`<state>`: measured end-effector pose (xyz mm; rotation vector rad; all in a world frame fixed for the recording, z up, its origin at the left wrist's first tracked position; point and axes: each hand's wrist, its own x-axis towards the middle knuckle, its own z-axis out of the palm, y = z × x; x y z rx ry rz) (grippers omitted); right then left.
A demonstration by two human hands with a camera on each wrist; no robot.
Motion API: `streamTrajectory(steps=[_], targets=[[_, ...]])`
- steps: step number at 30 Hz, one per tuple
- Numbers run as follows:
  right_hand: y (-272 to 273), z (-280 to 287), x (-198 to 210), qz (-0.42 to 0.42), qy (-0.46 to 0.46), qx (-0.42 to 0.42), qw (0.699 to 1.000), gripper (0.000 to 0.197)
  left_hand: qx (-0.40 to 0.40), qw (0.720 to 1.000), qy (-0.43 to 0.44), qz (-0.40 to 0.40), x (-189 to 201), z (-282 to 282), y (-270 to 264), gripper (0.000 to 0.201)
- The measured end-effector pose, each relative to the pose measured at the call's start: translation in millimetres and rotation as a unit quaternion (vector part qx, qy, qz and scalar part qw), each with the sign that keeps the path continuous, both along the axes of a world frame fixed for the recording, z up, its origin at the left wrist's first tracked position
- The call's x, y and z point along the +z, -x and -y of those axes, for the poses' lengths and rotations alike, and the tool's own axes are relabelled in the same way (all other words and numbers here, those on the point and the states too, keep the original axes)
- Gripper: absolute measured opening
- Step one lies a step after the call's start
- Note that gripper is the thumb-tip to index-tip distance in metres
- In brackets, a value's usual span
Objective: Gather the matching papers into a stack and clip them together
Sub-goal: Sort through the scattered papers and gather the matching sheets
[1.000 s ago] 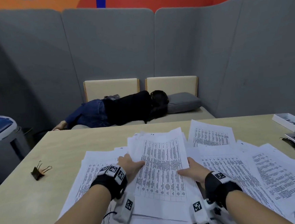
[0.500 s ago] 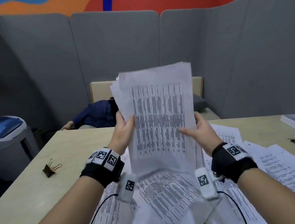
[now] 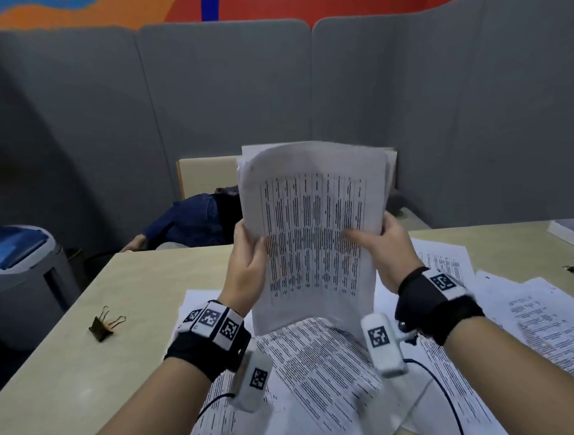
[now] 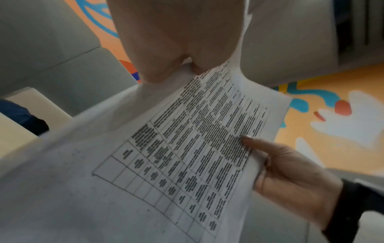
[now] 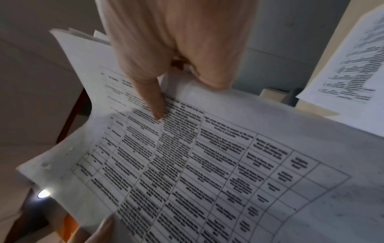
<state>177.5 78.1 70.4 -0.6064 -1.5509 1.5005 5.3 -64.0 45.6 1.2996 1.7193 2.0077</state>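
Desk: loose printouts spread flat.
Change: table-print stack lifted upright off it.
Grip: left hand, right hand pinch its side edges.
Next: probably square up; binder clip unused.

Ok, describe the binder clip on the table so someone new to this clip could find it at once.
Start from the pale wooden table and look to its left part, left of the spread of loose papers. There, alone on bare wood, lies the binder clip. It is small and dark with wire handles, the only non-paper item on that side.
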Motion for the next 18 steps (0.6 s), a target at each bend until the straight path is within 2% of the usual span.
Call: streamTrajectory(steps=[3,6,8,11,15,17,18], targets=[[-1,-3,-2,0.003,-0.042,-0.012,0.999,0.031,-0.009,0.998,0.002,0.064,-6,2,1,0.031],[-1,0,-36,0.084,-0.045,-0.012,0.995,0.031,-0.033,0.990,0.105,0.087,-33,7,2,0.049],[-2,4,-51,0.100,-0.032,-0.006,0.994,0.029,-0.020,0.987,0.142,0.074,-42,7,-1,0.038],[-1,2,-44,0.082,-0.029,-0.009,0.996,0.030,0.007,0.990,0.131,0.056,-29,7,-2,0.020],[10,-7,-36,0.096,-0.034,0.004,0.995,0.021,0.020,0.981,0.175,0.077,-13,21,17,0.023],[12,-4,-45,0.151,-0.018,0.031,0.988,0.019,0.029,0.975,0.199,0.096,-18,35,27,0.023],[9,-4,-55,0.218,-0.018,0.037,0.975,0.030,0.042,0.971,0.211,0.102,-26,44,31,0.022]])
